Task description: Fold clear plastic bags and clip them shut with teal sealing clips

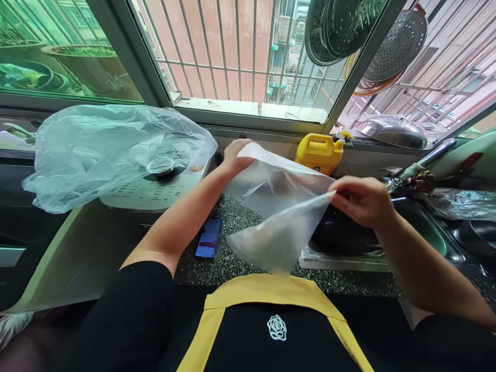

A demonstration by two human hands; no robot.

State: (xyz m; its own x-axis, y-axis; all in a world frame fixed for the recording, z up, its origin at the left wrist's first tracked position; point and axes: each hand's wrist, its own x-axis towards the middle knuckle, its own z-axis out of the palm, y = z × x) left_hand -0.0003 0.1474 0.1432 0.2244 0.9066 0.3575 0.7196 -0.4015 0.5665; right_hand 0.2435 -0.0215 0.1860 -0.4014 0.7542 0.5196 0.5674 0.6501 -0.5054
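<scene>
I hold a clear plastic bag (279, 212) in the air over the speckled counter (232, 268), stretched between both hands. My left hand (237, 154) grips the bag's far upper edge, fingers curled behind the film. Pinching the near right edge is my right hand (360, 199), just above the dark pot in the sink (426, 232). The bag's bottom hangs down toward my yellow-trimmed apron.
A larger crumpled plastic bag (112, 150) lies over a white cooker (151, 191) at left. A yellow detergent jug (320, 152) stands on the sill. A blue card (209, 238) lies on the counter. A faucet (422, 163) and steel bowl (393, 132) are at right; strainers (395, 46) hang above.
</scene>
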